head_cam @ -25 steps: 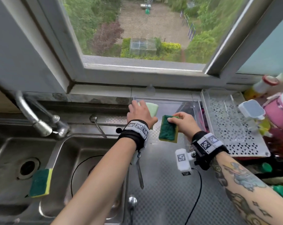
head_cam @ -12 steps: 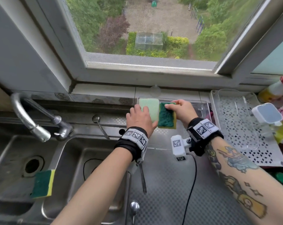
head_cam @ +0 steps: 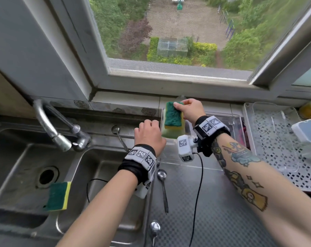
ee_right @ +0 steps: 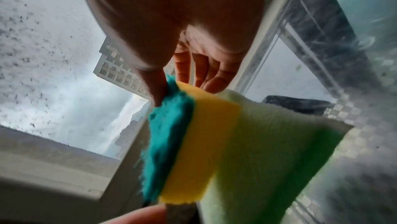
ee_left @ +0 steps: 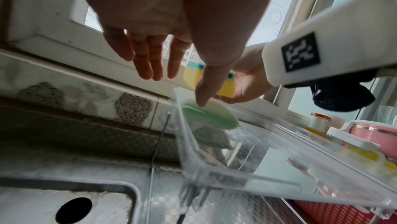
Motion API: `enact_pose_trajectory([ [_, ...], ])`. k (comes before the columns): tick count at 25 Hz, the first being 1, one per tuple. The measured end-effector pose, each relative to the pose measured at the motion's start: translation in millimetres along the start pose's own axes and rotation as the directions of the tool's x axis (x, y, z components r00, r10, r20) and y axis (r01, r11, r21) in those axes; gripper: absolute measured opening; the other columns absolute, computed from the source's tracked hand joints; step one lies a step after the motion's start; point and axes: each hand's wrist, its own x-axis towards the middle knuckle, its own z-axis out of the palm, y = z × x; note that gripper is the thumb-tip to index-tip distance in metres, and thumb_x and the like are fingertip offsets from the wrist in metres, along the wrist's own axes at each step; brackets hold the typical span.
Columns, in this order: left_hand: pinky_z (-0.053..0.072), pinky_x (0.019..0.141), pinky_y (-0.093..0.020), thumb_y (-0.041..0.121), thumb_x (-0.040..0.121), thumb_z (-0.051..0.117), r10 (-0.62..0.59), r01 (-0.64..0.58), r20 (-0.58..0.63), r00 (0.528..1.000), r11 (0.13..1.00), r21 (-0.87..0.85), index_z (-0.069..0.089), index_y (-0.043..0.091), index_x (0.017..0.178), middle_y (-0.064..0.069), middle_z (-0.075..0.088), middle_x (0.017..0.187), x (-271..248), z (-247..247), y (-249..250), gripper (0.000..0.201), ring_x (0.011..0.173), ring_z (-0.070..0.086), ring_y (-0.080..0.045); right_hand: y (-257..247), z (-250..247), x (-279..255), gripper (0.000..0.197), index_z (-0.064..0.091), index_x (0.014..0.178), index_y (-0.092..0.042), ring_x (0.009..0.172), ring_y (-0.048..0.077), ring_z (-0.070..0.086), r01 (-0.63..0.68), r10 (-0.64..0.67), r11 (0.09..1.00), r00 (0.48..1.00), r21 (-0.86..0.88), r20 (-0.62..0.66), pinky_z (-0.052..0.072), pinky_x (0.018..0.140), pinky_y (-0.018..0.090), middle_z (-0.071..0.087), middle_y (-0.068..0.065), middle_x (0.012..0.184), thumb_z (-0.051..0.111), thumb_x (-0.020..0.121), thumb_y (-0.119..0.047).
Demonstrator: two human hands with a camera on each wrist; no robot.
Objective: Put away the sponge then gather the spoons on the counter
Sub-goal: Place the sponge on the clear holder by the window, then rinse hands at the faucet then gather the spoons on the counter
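My right hand (head_cam: 178,105) pinches a green-and-yellow sponge (head_cam: 174,114) by its far end and holds it tilted at the left end of a clear plastic container (head_cam: 222,118). It leans on a pale green sponge (head_cam: 170,134) there. In the right wrist view the thumb and fingers (ee_right: 199,75) grip the sponge (ee_right: 193,142) against the pale one (ee_right: 268,151). My left hand (head_cam: 147,125) hovers beside the container's left end with fingers straight (ee_left: 150,61) and its thumb at the pale sponge (ee_left: 210,117). Three spoons lie about: behind the sink (head_cam: 117,131), on the counter (head_cam: 162,175), at the front edge (head_cam: 154,227).
A second green-and-yellow sponge (head_cam: 58,196) leans in the left sink basin near the drain (head_cam: 47,176). The tap (head_cam: 51,129) juts over the sink. A white perforated drainer tray (head_cam: 276,148) with a lidded box stands at the right. A wrist cable (head_cam: 199,184) hangs over the counter.
My right hand has carried the sponge back and left onto the pale green sponge at the container's end. My left hand has drawn back off the pale sponge.
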Motion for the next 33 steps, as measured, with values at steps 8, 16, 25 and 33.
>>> enact_pose_trajectory([
  [8,0.035,0.102,-0.043,0.032,0.084,0.057,-0.078,0.081,0.077,0.994,0.996,-0.031,0.048,0.016,0.127,-0.009,0.053,0.127,-11.1,-13.3,-27.7,0.047,0.121,0.047,-0.030,-1.5,2.8,-13.5,0.051,0.058,0.115,-0.010,0.114,0.030,0.057,-0.032,-0.010,0.965,0.987,-0.262,-0.157,0.044,0.102,0.038,0.058,0.013,0.125,0.069,0.077,-0.043],
  [16,0.034,0.103,-0.043,0.033,0.087,0.053,-0.067,0.075,0.089,0.994,0.993,-0.092,0.051,0.015,0.125,-0.009,0.055,0.127,-41.5,-24.8,-52.7,0.042,0.122,0.048,-0.029,-21.2,15.3,-80.5,0.030,0.054,0.110,-0.015,0.116,0.027,0.048,0.129,-0.190,0.942,0.966,-0.310,-0.174,0.040,0.105,0.037,0.044,0.007,0.117,0.060,0.082,-0.025],
  [25,0.034,0.107,-0.044,0.036,0.082,0.059,-0.185,0.201,0.228,0.956,0.978,-0.050,0.051,0.016,0.128,-0.012,0.051,0.135,-110.8,-27.1,-173.3,0.051,0.128,0.046,-0.031,5.4,117.6,-186.1,0.027,0.060,0.104,-0.014,0.104,0.026,0.056,0.222,-0.212,0.857,0.974,-0.465,0.073,0.048,0.094,0.036,0.057,0.013,0.115,0.062,0.079,-0.023],
  [33,0.032,0.110,-0.052,0.017,0.078,0.065,-0.375,0.390,0.300,0.877,0.921,0.011,0.043,0.023,0.131,-0.013,0.032,0.145,-159.6,1.9,-325.8,0.058,0.133,0.036,-0.037,58.7,208.3,-255.0,0.038,0.061,0.114,-0.008,0.102,0.025,0.058,0.173,-0.037,0.785,0.972,-0.595,0.234,0.045,0.089,0.029,0.060,0.014,0.118,0.064,0.081,-0.026],
])
